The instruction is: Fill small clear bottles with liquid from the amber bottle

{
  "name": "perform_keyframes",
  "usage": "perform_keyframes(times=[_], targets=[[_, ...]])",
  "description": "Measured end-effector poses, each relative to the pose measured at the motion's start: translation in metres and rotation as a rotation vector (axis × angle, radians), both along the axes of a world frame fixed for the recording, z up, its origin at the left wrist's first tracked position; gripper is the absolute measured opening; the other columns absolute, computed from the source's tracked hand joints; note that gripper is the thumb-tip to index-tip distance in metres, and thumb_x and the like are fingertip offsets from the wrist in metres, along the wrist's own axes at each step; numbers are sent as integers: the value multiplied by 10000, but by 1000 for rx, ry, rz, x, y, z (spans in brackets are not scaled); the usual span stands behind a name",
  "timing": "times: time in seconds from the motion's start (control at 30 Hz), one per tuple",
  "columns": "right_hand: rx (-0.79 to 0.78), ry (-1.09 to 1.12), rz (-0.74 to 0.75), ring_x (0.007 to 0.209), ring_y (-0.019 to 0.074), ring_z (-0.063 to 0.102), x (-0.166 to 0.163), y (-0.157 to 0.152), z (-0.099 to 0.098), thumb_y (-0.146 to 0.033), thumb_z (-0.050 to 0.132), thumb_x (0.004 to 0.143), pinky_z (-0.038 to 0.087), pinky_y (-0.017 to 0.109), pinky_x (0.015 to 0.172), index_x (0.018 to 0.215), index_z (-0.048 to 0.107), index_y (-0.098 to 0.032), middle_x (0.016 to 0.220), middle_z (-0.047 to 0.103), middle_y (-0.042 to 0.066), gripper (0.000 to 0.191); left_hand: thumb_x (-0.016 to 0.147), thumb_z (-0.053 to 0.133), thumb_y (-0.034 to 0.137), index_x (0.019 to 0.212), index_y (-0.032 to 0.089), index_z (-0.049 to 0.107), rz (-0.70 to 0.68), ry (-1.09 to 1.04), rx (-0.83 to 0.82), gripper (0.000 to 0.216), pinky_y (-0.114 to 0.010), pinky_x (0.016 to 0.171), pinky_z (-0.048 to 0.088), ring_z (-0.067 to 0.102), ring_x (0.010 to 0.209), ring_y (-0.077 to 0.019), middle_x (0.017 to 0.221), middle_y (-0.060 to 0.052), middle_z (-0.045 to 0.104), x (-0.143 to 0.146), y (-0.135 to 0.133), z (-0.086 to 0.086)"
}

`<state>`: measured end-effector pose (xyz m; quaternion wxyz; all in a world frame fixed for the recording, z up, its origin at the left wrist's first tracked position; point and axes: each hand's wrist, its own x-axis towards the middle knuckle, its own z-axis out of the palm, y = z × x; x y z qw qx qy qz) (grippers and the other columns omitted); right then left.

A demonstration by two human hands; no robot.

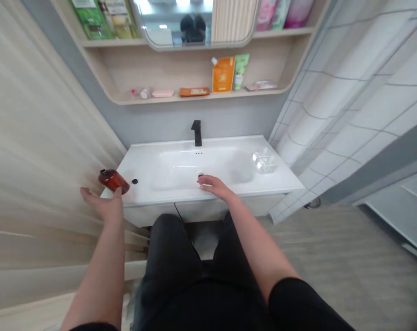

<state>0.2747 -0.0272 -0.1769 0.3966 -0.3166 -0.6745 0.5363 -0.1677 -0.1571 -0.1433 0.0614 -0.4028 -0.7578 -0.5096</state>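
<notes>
At the left end of the white countertop, my left hand [105, 202] is beside a reddish-brown bottle [114, 180]. The bottle is tilted, its dark uncapped-looking neck pointing left. My left fingers are spread out, and the thumb tip meets or overlaps the bottle's lower side; I cannot tell whether it presses on it. A small round black piece, perhaps a cap [134, 181], lies on the counter to the bottle's right. My right hand [215, 186] hovers over the front of the white basin [181, 161], near the drain, holding nothing, its fingers loosely bent and apart.
A black faucet [197, 133] stands behind the basin. Clear containers [263, 162] sit on the counter's right end. Above, a shelf [153, 100] holds an orange pouch [223, 75], a green tube [241, 71] and small packages. A mirror [176, 27] hangs over it. A pale curtain [39, 138] borders the left.
</notes>
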Motion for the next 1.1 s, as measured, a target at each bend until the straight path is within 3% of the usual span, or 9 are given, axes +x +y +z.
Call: perform_keyframes(times=[0.03,0.1,0.27,0.43,0.53,0.67,0.83,0.93,1.1], targets=[[9,-10,-23,1186,289,801,-2,0,0,-592,957,799,601,544,1198,1196,828,-263,1237,858,88,532,972,713,436,1705,106,240,96,57,53,932,-723,1427,252,312,1735,-466,1807,-330,323,12,-5,-6],[32,-39,-80,1129,280,799,-8,0,-1,-579,920,817,620,518,1148,1152,820,-259,1181,853,79,474,968,699,445,1636,111,406,14,172,14,803,-696,1412,295,422,1667,-470,1680,-313,499,41,-6,-16],[140,-138,-535,984,287,734,8,-2,-7,-537,784,887,638,502,1032,1115,737,-246,1013,762,74,373,1009,656,489,1427,228,697,-701,316,-274,495,-595,1353,419,611,1503,-419,1521,-196,711,110,43,-21],[255,-309,-1311,1406,407,602,114,0,-3,-399,797,861,483,628,1270,1485,550,-156,1476,638,246,714,1018,673,566,1605,274,656,-867,192,-553,656,-466,1132,591,767,1276,-341,1496,-130,778,146,87,-26],[263,-448,-1442,1630,483,441,177,10,6,-397,930,776,377,642,1357,1652,402,-81,1706,492,359,1070,1034,649,661,1571,283,706,-829,270,-680,660,-443,1094,584,793,1242,-351,1397,-123,836,153,90,-31],[72,-519,-1363,1555,526,577,218,33,17,-440,958,760,431,696,1286,1759,335,-103,1632,587,370,1224,1064,558,719,1399,265,820,-788,354,-715,622,-461,1101,573,763,1335,-389,1400,-137,842,157,86,-31],[2,-561,-1289,1345,488,681,216,40,19,-436,917,779,485,644,1168,1499,631,-129,1437,720,330,833,1070,527,710,1242,264,881,-790,389,-717,595,-482,1098,578,763,1310,-403,1386,-147,841,158,86,-29],[108,-525,-1167,1295,442,689,183,30,13,-431,931,733,518,586,1143,1354,669,-165,1380,752,268,725,1051,575,693,1205,281,882,-785,352,-708,537,-467,1089,583,768,1288,-390,1360,-129,851,157,90,-32],[180,-353,-629,1174,344,717,77,25,0,-467,982,653,571,528,1111,1247,677,-247,1262,777,107,703,961,756,598,1315,275,833,-823,21,-611,486,-485,1106,587,785,1196,-361,1313,-128,856,170,113,-31]])
